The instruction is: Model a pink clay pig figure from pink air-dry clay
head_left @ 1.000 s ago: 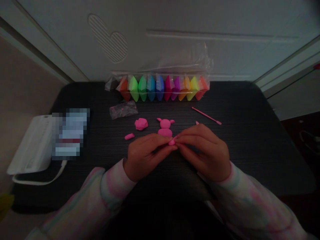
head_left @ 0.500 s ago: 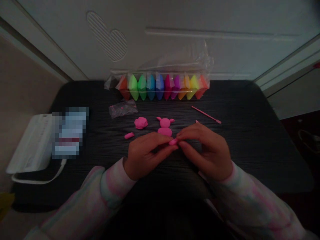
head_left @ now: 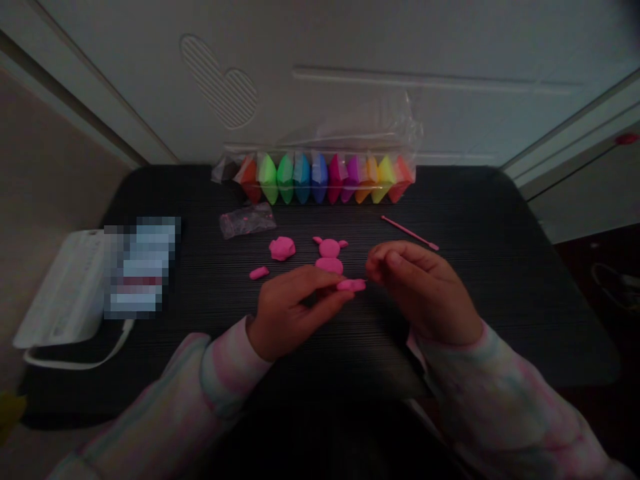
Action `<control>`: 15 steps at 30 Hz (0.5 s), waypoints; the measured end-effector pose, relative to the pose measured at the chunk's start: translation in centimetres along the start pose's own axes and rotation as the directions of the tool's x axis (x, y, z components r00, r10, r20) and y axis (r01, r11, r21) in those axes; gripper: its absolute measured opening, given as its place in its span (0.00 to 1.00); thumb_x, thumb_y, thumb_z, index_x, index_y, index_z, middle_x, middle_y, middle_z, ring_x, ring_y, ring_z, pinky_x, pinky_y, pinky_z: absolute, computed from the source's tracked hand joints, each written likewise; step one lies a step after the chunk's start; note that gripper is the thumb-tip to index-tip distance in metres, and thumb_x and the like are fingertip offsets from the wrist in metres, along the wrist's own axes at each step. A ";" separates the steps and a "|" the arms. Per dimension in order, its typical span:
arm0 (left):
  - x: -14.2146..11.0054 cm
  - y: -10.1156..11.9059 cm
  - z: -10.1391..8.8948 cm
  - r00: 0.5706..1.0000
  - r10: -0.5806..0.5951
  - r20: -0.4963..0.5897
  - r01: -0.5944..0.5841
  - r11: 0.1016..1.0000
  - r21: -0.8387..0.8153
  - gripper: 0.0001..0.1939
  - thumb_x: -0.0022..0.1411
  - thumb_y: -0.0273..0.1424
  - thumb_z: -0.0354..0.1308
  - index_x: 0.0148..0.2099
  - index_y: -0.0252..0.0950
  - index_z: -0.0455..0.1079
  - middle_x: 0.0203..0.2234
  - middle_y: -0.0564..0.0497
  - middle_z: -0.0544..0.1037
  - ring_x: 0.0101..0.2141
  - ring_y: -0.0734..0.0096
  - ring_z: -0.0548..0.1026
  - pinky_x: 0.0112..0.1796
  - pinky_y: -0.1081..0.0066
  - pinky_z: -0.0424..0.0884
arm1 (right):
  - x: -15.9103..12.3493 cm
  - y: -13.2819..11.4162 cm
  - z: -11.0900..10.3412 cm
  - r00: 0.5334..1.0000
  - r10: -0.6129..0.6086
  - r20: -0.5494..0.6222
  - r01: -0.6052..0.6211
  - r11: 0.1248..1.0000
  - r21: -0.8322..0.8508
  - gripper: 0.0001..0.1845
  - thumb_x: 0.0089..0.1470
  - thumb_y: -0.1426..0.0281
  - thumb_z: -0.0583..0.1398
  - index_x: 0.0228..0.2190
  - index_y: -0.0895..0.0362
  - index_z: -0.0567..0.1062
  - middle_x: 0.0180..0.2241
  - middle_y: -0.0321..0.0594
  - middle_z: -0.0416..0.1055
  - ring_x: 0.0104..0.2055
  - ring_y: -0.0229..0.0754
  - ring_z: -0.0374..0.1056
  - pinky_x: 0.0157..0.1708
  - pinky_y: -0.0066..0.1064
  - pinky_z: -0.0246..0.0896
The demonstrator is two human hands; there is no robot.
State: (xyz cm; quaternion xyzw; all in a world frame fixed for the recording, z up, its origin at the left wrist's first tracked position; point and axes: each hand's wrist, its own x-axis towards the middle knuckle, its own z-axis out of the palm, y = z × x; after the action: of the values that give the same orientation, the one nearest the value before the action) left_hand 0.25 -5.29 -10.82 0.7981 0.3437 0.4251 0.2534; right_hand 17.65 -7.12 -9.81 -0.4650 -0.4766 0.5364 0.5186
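Between thumb and fingers, my left hand (head_left: 295,308) pinches a small piece of pink modelling clay (head_left: 352,285), whose end sticks out to the right. My right hand (head_left: 425,287) is just right of that piece and apart from it, its fingers curled in with the thumb against them; whether anything is between them is hidden. Just beyond my left fingertips lies a pink clay figure (head_left: 329,249) with a round head, two ears and an oval body. A crumpled pink clay lump (head_left: 283,249) and a short pink clay roll (head_left: 259,273) lie to its left.
A clear bag holds several coloured clay packets (head_left: 320,179) along the back of the dark table (head_left: 200,253). An opened clear wrapper (head_left: 247,221) lies before it. A pink modelling tool (head_left: 410,233) is at right; a white power bank (head_left: 63,287) and cabled phone (head_left: 143,263) at left.
My right hand has come off the pink clay piece, moving right and turning with its fingers curled. My left hand stays in place, pinching the piece, which now shows more of its length.
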 end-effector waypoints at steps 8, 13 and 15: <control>0.1 0.1 -0.1 1.000 -0.010 0.003 0.010 1.000 -0.024 0.06 0.53 0.29 0.59 0.34 0.32 0.71 0.25 0.53 0.77 0.25 0.79 0.74 0.29 0.81 0.68 | 0.1 -0.4 0.4 0.998 0.067 -0.020 -0.065 0.994 0.091 0.08 0.47 0.63 0.60 0.23 0.54 0.74 0.23 0.35 0.68 0.26 0.34 0.61 0.26 0.27 0.60; 0.1 0.1 -0.2 1.000 -0.014 -0.004 0.014 0.998 -0.057 0.04 0.53 0.28 0.58 0.33 0.33 0.71 0.24 0.52 0.77 0.23 0.79 0.73 0.28 0.80 0.69 | -0.1 -0.8 0.4 0.984 0.180 0.012 -0.177 0.954 0.242 0.08 0.47 0.63 0.59 0.28 0.53 0.77 0.26 0.35 0.71 0.25 0.33 0.61 0.26 0.27 0.60; 0.1 0.1 -0.2 1.000 -0.017 -0.012 0.016 0.997 -0.073 0.04 0.53 0.27 0.58 0.34 0.32 0.71 0.24 0.52 0.77 0.24 0.79 0.72 0.28 0.80 0.69 | -0.2 -0.8 0.3 0.983 0.180 0.030 -0.181 0.947 0.267 0.08 0.48 0.64 0.59 0.29 0.53 0.77 0.26 0.34 0.72 0.25 0.33 0.61 0.26 0.27 0.60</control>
State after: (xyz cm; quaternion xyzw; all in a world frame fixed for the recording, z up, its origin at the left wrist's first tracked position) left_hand 0.16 -5.24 -10.64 0.7826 0.3361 0.4405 0.2838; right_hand 17.42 -7.27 -9.00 -0.4306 -0.3563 0.6424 0.5244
